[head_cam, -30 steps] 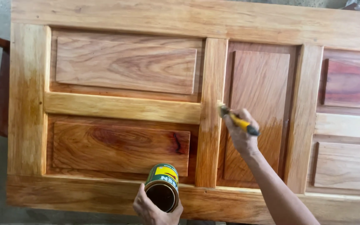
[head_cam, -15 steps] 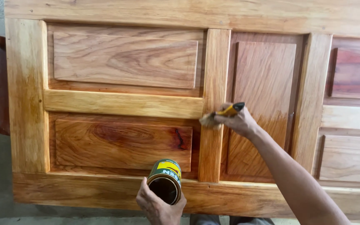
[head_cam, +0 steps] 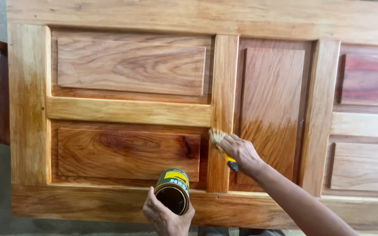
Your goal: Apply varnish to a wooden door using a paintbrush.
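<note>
Left hand [head_cam: 166, 216]: we grip an open varnish can [head_cam: 173, 191] at the panelled door's [head_cam: 127, 109] lower rail
Right hand [head_cam: 241, 153]: we clasp a yellow-handled brush [head_cam: 221, 147], bristles on the middle stile

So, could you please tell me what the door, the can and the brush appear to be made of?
The panelled door looks like solid wood: clear grain, with a wet, glossy sheen, probably fresh varnish. The can in the left hand seems to be metal with a printed green and yellow label and dark liquid inside. The brush in the right hand has pale bristles and a yellow handle, possibly plastic.
</note>
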